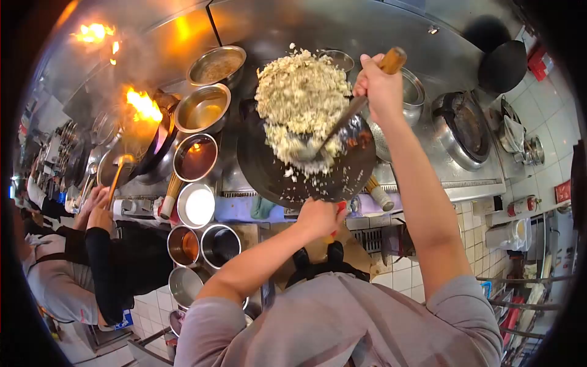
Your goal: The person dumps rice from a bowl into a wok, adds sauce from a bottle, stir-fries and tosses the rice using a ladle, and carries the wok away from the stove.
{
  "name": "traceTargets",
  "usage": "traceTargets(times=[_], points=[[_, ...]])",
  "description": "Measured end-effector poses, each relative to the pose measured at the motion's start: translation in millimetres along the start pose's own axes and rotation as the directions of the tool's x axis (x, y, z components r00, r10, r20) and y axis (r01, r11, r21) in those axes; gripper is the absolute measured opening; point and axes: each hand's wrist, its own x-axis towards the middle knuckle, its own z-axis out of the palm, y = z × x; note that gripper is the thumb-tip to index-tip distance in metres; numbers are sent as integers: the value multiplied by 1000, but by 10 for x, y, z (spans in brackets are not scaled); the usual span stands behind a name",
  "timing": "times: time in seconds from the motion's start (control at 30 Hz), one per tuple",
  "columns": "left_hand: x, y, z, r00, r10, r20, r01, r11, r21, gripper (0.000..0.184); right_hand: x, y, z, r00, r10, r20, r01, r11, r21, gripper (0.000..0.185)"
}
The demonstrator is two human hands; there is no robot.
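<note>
My left hand (pixel 320 218) is closed at the near rim of a dark wok (pixel 260 174), where its handle is; red shows beside the fingers. My right hand (pixel 384 92) grips the wooden-ended handle of a ladle (pixel 350 120), which slants down into the wok. A large mass of fried rice (pixel 302 92) with pale yellow bits rises above the wok's far side, blurred by motion. Loose grains are scattered over the wok's inner surface. The ladle's bowl is blurred and partly hidden among the rice.
To the left stand metal bowls, one with dark red liquid (pixel 195 158) and one with white contents (pixel 199 206). Beyond them a co-worker (pixel 67 269) holds a ladle near a flaming wok (pixel 143 109). Another burner (pixel 463 131) is on the right.
</note>
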Motion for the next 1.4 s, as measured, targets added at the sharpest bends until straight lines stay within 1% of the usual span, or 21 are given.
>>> traceTargets(times=[0.03,0.13,0.2,0.27,0.37,0.43,0.5,0.57,0.67,0.7,0.8,0.83,0.9,0.97,1.03,1.13,1.17,1.27,1.3,1.33,1.4], points=[[176,38,-304,1000,-1,2,1,1000,-1,46,8,-175,10,993,112,29,-109,988,-108,23],[945,-151,-932,994,-107,-6,108,992,58,47,-32,-614,85,994,-59,90,58,998,15,22],[988,-348,-465,979,29,-202,1,989,147,47,-72,-45,208,996,-93,2,93,992,-85,22],[620,-387,284,967,-65,-248,93,990,103,43,-122,374,128,987,-135,-89,116,975,-190,22],[55,-183,366,987,-161,-22,162,984,71,45,-97,441,-11,972,-221,-79,222,975,-4,24],[-16,79,-44,964,-120,238,131,991,-29,47,-1,109,-39,997,76,31,-74,996,-48,23],[430,189,-717,982,-130,134,135,991,-27,49,-54,-345,59,997,70,34,-65,987,-145,22],[915,-22,-958,995,-64,74,60,997,52,49,-113,-625,71,993,-40,109,41,999,-13,23],[929,-380,-189,980,61,-189,-35,990,139,46,-96,144,80,985,-167,-49,165,985,-45,21],[700,-339,146,980,-64,-190,80,994,80,44,-145,470,28,982,-168,-89,167,986,-17,20],[62,-242,387,970,-165,179,161,986,32,42,-65,439,-253,986,-159,-42,160,987,33,19],[26,-141,282,969,-175,175,172,985,33,42,-24,286,-289,994,-110,15,109,991,73,18],[65,62,5,955,94,-281,-84,995,47,46,-29,-68,-270,991,109,83,-107,994,-29,22],[644,203,-997,935,-212,285,239,969,-65,48,-68,-519,-202,989,-40,140,38,999,18,24],[1040,-64,-946,992,-92,91,97,994,-52,46,-175,-627,-104,982,-143,123,136,989,59,26],[789,-398,56,993,-76,-95,79,996,31,43,-250,342,18,964,-262,-50,258,963,-76,22],[548,-376,363,970,-100,-222,114,992,48,41,-239,571,-112,971,-240,-14,241,969,62,20],[9,-69,216,953,-157,261,150,988,45,44,-241,257,-217,953,-296,-61,296,955,-10,19],[-28,69,11,935,-130,329,150,988,-36,44,-200,57,-235,993,-115,-24,115,993,12,19],[105,128,-216,979,-74,188,79,997,-22,45,-163,-130,-229,997,70,19,-70,997,29,19],[442,191,-740,993,-58,103,61,998,-25,46,-295,-538,-176,997,-31,70,31,1000,0,20]])
